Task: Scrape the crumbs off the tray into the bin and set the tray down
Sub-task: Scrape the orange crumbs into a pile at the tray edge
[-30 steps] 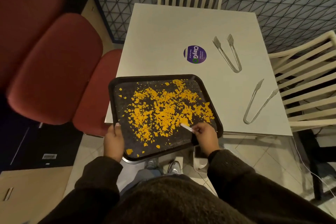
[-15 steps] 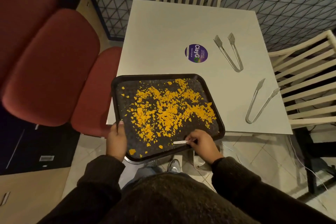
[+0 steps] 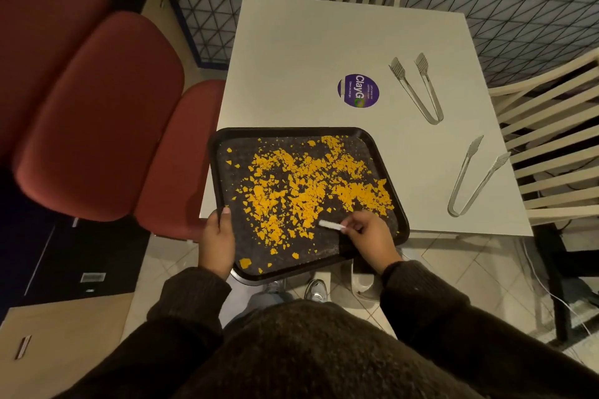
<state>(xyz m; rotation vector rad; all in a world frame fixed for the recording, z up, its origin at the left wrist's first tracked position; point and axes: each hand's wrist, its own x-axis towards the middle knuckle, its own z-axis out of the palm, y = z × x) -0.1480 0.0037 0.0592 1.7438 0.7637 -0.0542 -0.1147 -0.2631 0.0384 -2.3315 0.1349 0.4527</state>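
Over the tabletop (image 3: pixel 308 58)'s near edge, held the tray (image 3: pixel 291 130), gripped at its left rim with the left hand (image 3: pixel 216 243). Pinched a small white scraper (image 3: pixel 330 224) in the right hand (image 3: pixel 368 235), beside the crumbs (image 3: pixel 311 185). Probably needed a level tray and long shallow strokes; saw no bin.

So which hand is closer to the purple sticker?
Right. The right hand, pinching a scraper over the tray, is in line with the sticker; the left hand grips the tray's left edge, farther aside.

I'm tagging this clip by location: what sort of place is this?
Probably a cafeteria or food court: a serving tray of orange crumbs, a ClayGo sticker on the white table, and metal tongs.
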